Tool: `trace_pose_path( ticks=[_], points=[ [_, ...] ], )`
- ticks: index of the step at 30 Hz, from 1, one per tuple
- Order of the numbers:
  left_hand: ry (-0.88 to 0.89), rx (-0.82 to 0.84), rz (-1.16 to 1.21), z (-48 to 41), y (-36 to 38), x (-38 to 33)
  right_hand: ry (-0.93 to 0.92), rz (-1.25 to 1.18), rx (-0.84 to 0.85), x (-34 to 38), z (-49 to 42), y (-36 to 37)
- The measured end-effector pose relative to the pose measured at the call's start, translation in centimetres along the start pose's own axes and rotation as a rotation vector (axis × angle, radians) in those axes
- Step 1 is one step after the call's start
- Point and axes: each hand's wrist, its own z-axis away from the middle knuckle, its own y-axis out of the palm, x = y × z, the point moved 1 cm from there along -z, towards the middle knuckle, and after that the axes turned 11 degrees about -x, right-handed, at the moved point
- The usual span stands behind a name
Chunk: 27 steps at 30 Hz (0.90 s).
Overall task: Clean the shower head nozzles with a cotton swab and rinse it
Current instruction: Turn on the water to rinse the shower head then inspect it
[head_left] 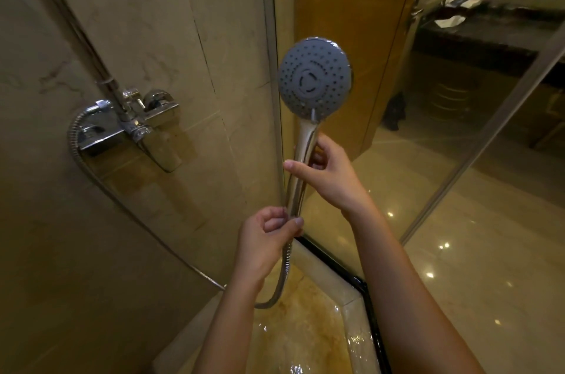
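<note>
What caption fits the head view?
Both hands, left hand and right hand, hold a shower head upright by its handle.

The shower floor (301, 331) is yellowish mottled stone, wet, with water glinting on it near the bottom edge. A pale raised curb (345, 302) with a dark strip along its outer side borders it. Beyond lies the polished bathroom floor (477, 266) (light spots reflect in it). The hose (279, 285) loops low over the wet stone; whether it touches is unclear.
</note>
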Motion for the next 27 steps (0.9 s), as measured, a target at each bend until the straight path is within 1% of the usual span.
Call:
trace_pose_path(
  ticks=[3, 5, 7, 9, 14, 19, 24, 27],
  points=[
    [-0.034, 0.032, 0.039, 0.1, 0.3, -0.1, -0.042, 0.005, 0.024, 0.0, 0.0, 0.7],
    [-0.026, -0.005, 0.059, 0.0, 0.0, -0.1, 0.017, -0.066, 0.14, -0.1, 0.0, 0.4],
    [-0.008, -0.034, 0.059, 0.0, -0.5, -0.2, 0.114, -0.149, 0.303, -0.1, -0.1, -0.2],
    [0.012, -0.05, 0.035, 0.1, -0.7, -0.2, 0.132, -0.184, 0.382, 0.1, -0.1, -0.8],
    [0.066, -0.13, -0.019, 0.5, -0.7, -0.6, 0.082, -0.268, 0.303, 0.5, 0.3, -0.6],
    [0.165, -0.236, -0.041, 1.0, -0.6, -1.0, 0.06, -0.283, 0.228, 0.7, 0.4, -0.1],
    [0.216, -0.256, -0.044, 0.9, -0.5, -1.3, 0.004, -0.207, 0.135, 0.8, 0.4, 0.7],
    [0.225, -0.261, -0.056, 0.9, -0.6, -1.1, 0.016, -0.197, 0.123, 0.8, 0.3, 1.1]
  ],
)
